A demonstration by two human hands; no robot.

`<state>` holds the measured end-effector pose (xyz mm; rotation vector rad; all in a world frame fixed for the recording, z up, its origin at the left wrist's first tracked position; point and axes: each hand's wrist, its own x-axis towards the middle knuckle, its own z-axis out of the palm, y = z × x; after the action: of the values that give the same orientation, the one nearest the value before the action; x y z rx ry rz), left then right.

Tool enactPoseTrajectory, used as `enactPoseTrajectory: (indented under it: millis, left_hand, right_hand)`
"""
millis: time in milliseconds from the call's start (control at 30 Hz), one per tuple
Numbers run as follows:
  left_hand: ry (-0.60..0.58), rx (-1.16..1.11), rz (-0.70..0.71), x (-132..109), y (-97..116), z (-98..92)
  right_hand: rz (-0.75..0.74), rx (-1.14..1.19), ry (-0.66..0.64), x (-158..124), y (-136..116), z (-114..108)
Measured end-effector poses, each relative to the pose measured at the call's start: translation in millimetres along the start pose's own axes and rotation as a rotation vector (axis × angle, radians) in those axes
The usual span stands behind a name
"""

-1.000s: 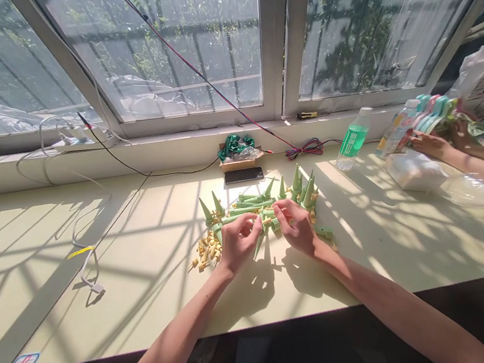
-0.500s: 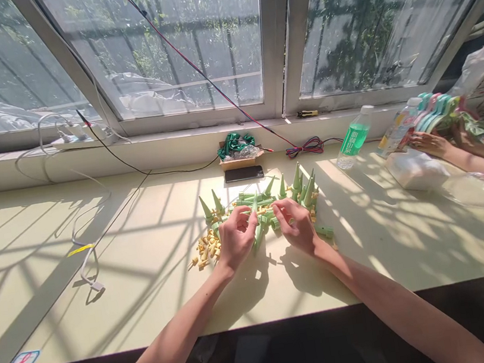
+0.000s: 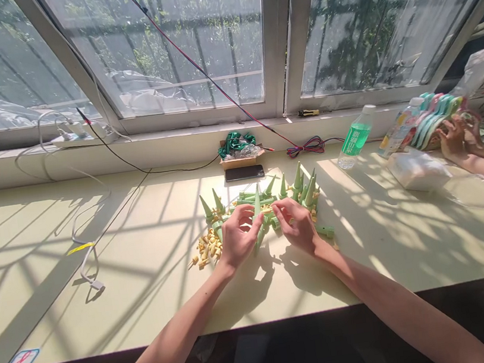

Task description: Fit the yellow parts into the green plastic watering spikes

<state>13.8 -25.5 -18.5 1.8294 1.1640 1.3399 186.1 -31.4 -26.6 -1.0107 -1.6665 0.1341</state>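
My left hand point(image 3: 241, 237) pinches a green pointed cone point(image 3: 256, 200) between thumb and fingers, its tip upward. Close to it on the right, my right hand point(image 3: 297, 226) has thumb and fingertips together on a small yellow peg point(image 3: 267, 210), which points at the cone's side. Beneath and behind both hands lie green tubes point(image 3: 248, 195) and more yellow pegs. Several green cones point(image 3: 308, 190) stand upright at the right of the pile. Loose yellow pegs point(image 3: 208, 247) are heaped to the left of my left hand.
Behind the pile are a black phone point(image 3: 244, 173) and a small box point(image 3: 239, 161) with green material. A bottle of green liquid point(image 3: 355, 138) stands at the right. Farther right, another person's hands point(image 3: 455, 139) touch pastel hangers point(image 3: 429, 119). A white cable point(image 3: 97, 284) lies left.
My left hand has turned the cone slightly more upright and shifted a little right. The yellow peg now shows between my hands. The other person's hands have moved right along the hangers.
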Motion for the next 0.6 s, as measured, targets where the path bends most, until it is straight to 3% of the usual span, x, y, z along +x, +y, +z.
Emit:
enactPoseTrajectory:
  millis: [300, 600]
  left_hand:
    - [-0.074, -0.197, -0.087, 4.2, -2.6, 1.5]
    - [-0.068, -0.162, -0.071, 4.4, -6.1, 1.3]
  right_hand:
    - [-0.004, 0.005, 0.015, -1.4, 2.6, 1.3]
    - [-0.011, 0.023, -0.003, -0.6, 2.1, 0.8]
